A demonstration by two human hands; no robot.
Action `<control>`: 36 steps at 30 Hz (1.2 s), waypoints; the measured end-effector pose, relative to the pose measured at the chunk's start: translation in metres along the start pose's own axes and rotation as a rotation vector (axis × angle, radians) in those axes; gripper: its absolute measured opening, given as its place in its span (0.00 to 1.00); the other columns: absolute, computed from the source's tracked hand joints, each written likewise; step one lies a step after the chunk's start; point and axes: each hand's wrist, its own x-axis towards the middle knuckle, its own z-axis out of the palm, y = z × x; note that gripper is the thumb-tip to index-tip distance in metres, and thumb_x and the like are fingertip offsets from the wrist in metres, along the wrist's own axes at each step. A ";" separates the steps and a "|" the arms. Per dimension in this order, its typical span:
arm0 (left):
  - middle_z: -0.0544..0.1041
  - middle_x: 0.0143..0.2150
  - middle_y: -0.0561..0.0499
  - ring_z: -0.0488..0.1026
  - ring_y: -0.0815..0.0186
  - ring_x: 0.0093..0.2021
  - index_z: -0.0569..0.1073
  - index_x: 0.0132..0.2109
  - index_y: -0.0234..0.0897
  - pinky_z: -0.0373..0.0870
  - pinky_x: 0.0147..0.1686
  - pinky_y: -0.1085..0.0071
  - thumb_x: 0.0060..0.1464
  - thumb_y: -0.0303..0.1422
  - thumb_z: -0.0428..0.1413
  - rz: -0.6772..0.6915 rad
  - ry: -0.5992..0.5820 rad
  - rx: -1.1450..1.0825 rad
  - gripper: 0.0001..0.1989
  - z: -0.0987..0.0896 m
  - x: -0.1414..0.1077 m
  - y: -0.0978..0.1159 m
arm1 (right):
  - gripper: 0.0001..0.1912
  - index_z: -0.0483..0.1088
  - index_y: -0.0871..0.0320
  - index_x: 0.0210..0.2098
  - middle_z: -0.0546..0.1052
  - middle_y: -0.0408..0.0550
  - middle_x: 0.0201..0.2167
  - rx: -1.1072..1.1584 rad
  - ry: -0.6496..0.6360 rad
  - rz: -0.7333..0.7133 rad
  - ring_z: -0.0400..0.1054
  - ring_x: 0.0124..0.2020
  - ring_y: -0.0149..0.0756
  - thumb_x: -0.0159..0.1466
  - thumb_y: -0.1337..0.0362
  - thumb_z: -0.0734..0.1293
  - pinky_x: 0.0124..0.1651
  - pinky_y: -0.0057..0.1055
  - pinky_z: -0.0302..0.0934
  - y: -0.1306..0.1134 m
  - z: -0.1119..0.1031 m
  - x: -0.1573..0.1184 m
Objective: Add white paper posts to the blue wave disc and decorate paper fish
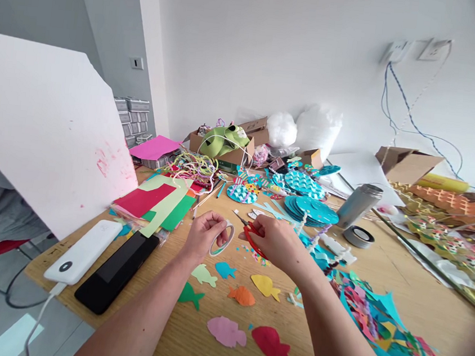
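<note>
My left hand (209,233) grips a roll of white tape (223,241), its ring hanging below the fingers. Closed around the red handles of a pair of scissors (252,239) is my right hand (272,237); the blades point left, toward the tape. Under my hands, paper fish lie flat on the wooden table: a yellow fish (265,286), an orange fish (242,296), a blue fish (225,270), a pale green fish (204,275), a dark green fish (190,296), a pink fish (227,332) and a red fish (271,344).
At left lie a white power bank (83,251), a black phone (116,272) and coloured paper sheets (150,200). Blue discs (311,210), a steel flask (360,206) and its lid (358,236) stand at back right. Paper scraps (387,329) cover the right side.
</note>
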 end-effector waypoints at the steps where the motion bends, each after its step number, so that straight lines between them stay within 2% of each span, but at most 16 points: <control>1: 0.73 0.18 0.53 0.65 0.73 0.15 0.68 0.29 0.35 0.58 0.17 0.76 0.44 0.39 0.63 -0.002 0.009 -0.009 0.15 0.000 0.000 0.000 | 0.17 0.67 0.57 0.27 0.76 0.49 0.26 -0.068 0.026 0.010 0.68 0.26 0.35 0.62 0.50 0.63 0.25 0.28 0.48 -0.001 -0.001 -0.001; 6: 0.75 0.22 0.56 0.65 0.73 0.15 0.64 0.37 0.38 0.63 0.20 0.74 0.43 0.38 0.64 -0.045 0.046 -0.140 0.19 -0.002 0.002 -0.001 | 0.11 0.68 0.57 0.34 0.78 0.51 0.31 -0.301 0.029 -0.006 0.72 0.32 0.40 0.65 0.56 0.61 0.26 0.30 0.47 -0.009 -0.008 -0.008; 12: 0.76 0.24 0.56 0.67 0.73 0.19 0.61 0.43 0.39 0.64 0.26 0.75 0.39 0.32 0.65 -0.081 0.106 -0.188 0.25 -0.006 0.005 0.002 | 0.12 0.68 0.59 0.41 0.79 0.54 0.36 -0.442 -0.098 -0.019 0.74 0.36 0.46 0.66 0.57 0.60 0.27 0.31 0.50 -0.026 -0.011 -0.012; 18: 0.76 0.25 0.55 0.66 0.73 0.22 0.62 0.43 0.38 0.60 0.25 0.75 0.37 0.29 0.64 -0.076 0.080 -0.106 0.25 -0.009 0.006 0.003 | 0.11 0.69 0.60 0.41 0.79 0.56 0.36 -0.474 -0.185 -0.071 0.75 0.38 0.47 0.67 0.61 0.59 0.27 0.31 0.53 -0.037 -0.009 -0.014; 26: 0.74 0.25 0.56 0.67 0.73 0.23 0.64 0.43 0.37 0.61 0.27 0.74 0.36 0.27 0.64 -0.078 0.023 -0.070 0.25 -0.011 0.005 0.006 | 0.11 0.70 0.61 0.41 0.79 0.56 0.35 -0.480 -0.185 -0.113 0.75 0.36 0.46 0.67 0.61 0.59 0.28 0.31 0.56 -0.036 -0.005 -0.014; 32: 0.74 0.27 0.57 0.68 0.73 0.25 0.64 0.42 0.38 0.61 0.27 0.75 0.36 0.27 0.63 -0.034 0.085 -0.072 0.24 -0.013 0.009 0.000 | 0.11 0.71 0.62 0.40 0.79 0.56 0.32 -0.480 -0.228 -0.098 0.75 0.34 0.46 0.66 0.62 0.61 0.30 0.31 0.59 -0.032 -0.001 -0.022; 36: 0.74 0.26 0.58 0.68 0.73 0.24 0.64 0.41 0.38 0.62 0.27 0.75 0.33 0.27 0.65 -0.030 0.096 -0.082 0.25 -0.014 0.012 -0.002 | 0.09 0.71 0.62 0.40 0.78 0.56 0.37 -0.433 -0.261 -0.085 0.74 0.38 0.45 0.64 0.65 0.61 0.33 0.31 0.60 -0.023 -0.010 -0.041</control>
